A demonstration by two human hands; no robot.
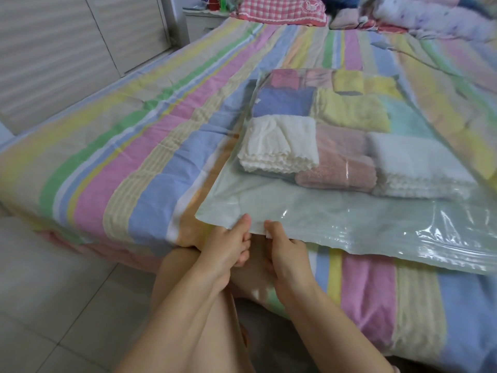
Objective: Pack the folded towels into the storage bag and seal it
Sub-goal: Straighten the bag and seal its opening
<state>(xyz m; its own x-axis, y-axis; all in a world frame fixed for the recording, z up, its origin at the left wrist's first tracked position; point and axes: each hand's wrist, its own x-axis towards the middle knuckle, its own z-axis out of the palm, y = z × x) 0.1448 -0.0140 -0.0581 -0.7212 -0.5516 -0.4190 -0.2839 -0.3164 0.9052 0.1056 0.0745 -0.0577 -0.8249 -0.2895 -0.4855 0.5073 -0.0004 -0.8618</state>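
Observation:
A clear plastic storage bag point(309, 208) lies flat on the striped bed, its zip edge facing me. Inside it sit several folded towels point(347, 146): cream, pink and white in the near row, blue, yellow and teal behind, red and yellow at the back. My left hand point(228, 246) pinches the bag's near edge close to its left corner, thumb on top. Right beside it my right hand point(285, 251) pinches the same edge on a small white slider clip point(268, 232). To the right the zip strip point(403, 246) runs off toward the frame's edge.
The bed point(129, 162) has a pastel striped cover and fills most of the view. At its head lie a red checked pillow point(279, 9) and bundled bedding point(430, 20). A white nightstand point(201, 22) stands at the back, a panelled wardrobe point(67, 49) on the left, tiled floor point(53, 305) below.

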